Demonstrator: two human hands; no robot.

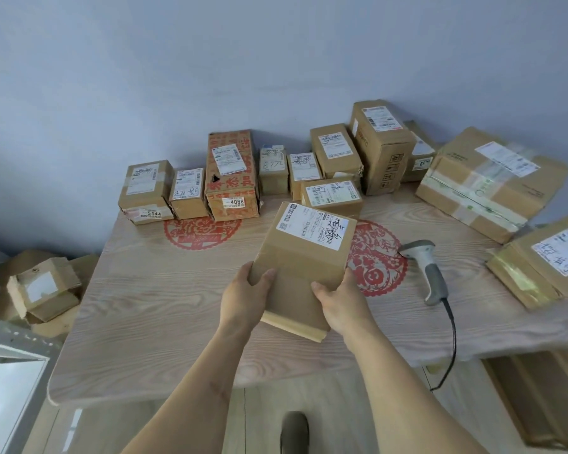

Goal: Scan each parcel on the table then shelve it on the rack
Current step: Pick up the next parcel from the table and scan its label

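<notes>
A flat brown cardboard parcel (pixel 304 260) with a white shipping label at its far end is held above the middle of the wooden table (pixel 164 309). My left hand (pixel 245 296) grips its near left edge, thumb on top. My right hand (pixel 340 301) grips its near right edge, thumb on top as well. A grey handheld barcode scanner (pixel 428 270) lies on the table to the right of the parcel, with its cable running off the front edge. Several more labelled parcels (pixel 232 175) stand in a row along the table's back edge.
Larger boxes (pixel 487 180) sit at the table's right side and right front (pixel 545 263). Loose cartons (pixel 41 286) lie on the floor to the left. A metal rack corner (pixel 17 352) shows at the lower left. Red paper-cut decorations (pixel 377 257) lie on the tabletop.
</notes>
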